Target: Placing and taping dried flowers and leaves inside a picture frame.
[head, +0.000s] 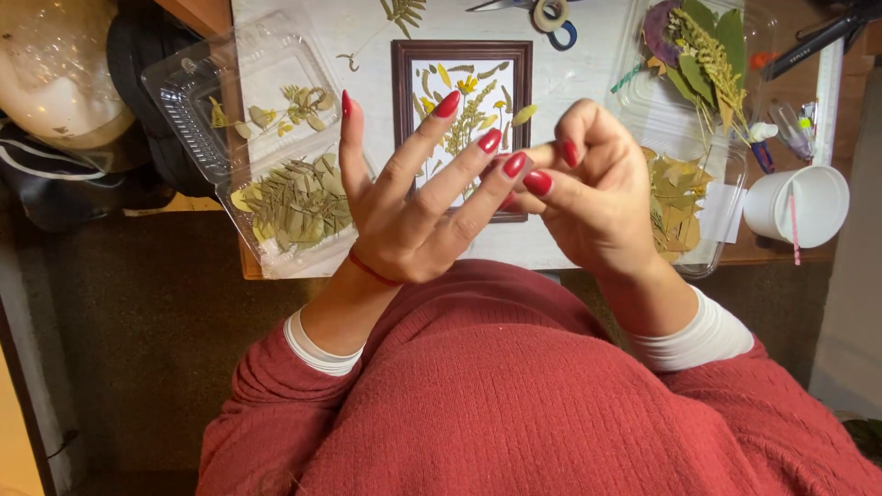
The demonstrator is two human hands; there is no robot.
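Seen from above, a person in a red sweater works at a white table [367, 37]; the left hand [413, 207] is raised with fingers spread wide, holding nothing; the right hand [588, 193] is curled, pinching a small pale leaf [525, 115] at its fingertips, just above a brown frame [401, 101] of pressed flowers; the leaf seems readied for placing; setting it down would call for a light, steady touch; clear trays [266, 262] of dried leaves sit on either side.
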